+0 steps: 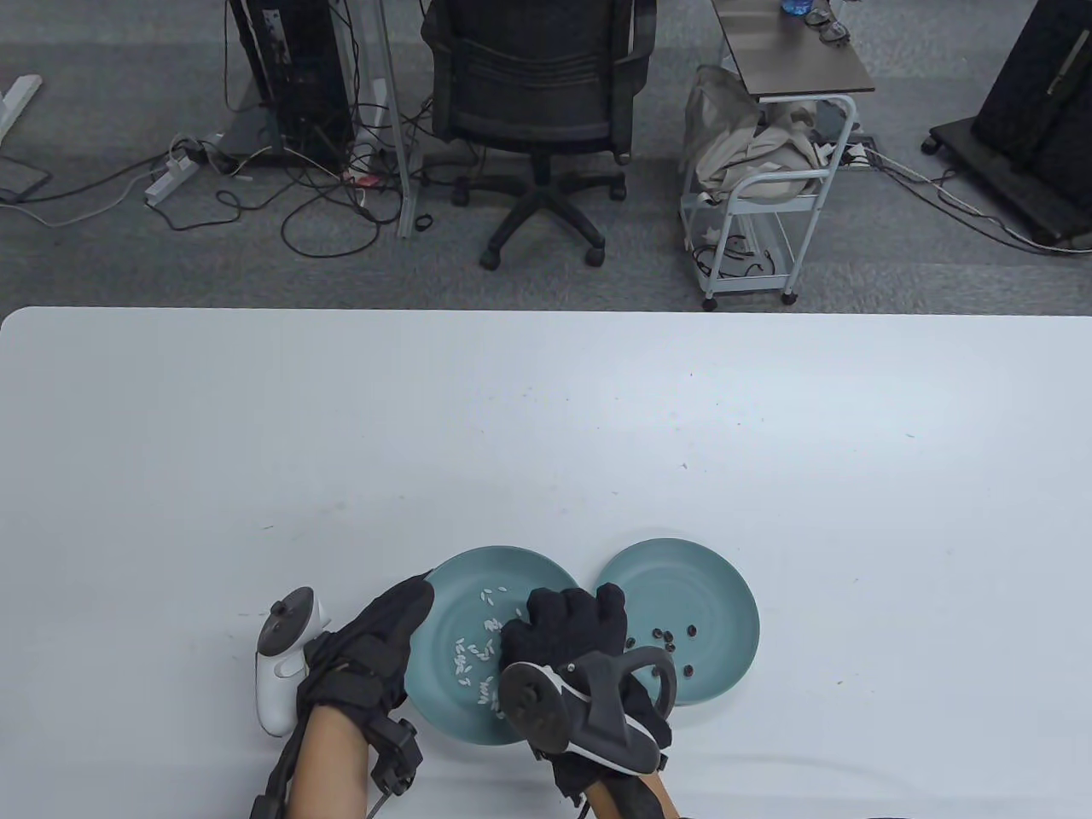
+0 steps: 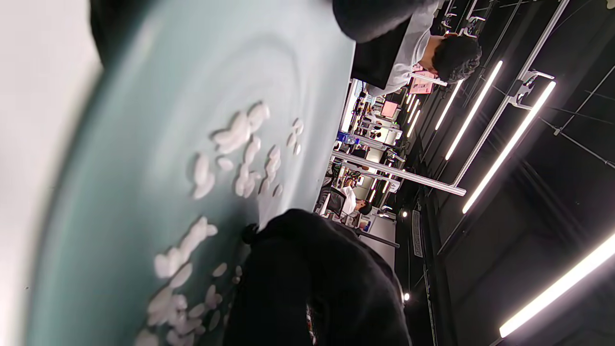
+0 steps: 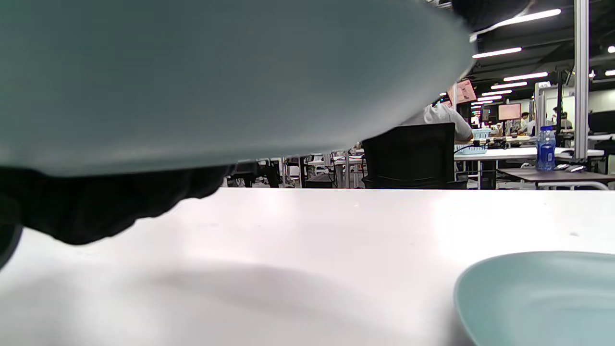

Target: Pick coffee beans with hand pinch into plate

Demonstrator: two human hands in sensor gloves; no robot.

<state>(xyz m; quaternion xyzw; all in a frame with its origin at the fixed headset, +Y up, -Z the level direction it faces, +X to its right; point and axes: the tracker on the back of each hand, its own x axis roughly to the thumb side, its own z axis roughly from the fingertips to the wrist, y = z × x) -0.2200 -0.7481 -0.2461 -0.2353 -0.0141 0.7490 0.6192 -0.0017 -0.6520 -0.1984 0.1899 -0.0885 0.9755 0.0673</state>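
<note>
Your left hand [image 1: 375, 636] grips the near-left rim of the left plate [image 1: 478, 589] and holds it tilted off the white table [image 1: 546, 426]; white grains [image 2: 240, 158] lie scattered in it. Your right hand [image 1: 567, 636] reaches over that plate with fingers bunched downward among the grains, but you cannot tell whether they hold anything. The dark coffee beans [image 1: 670, 640] lie in the right plate [image 1: 717, 589], just beside the left one.
</note>
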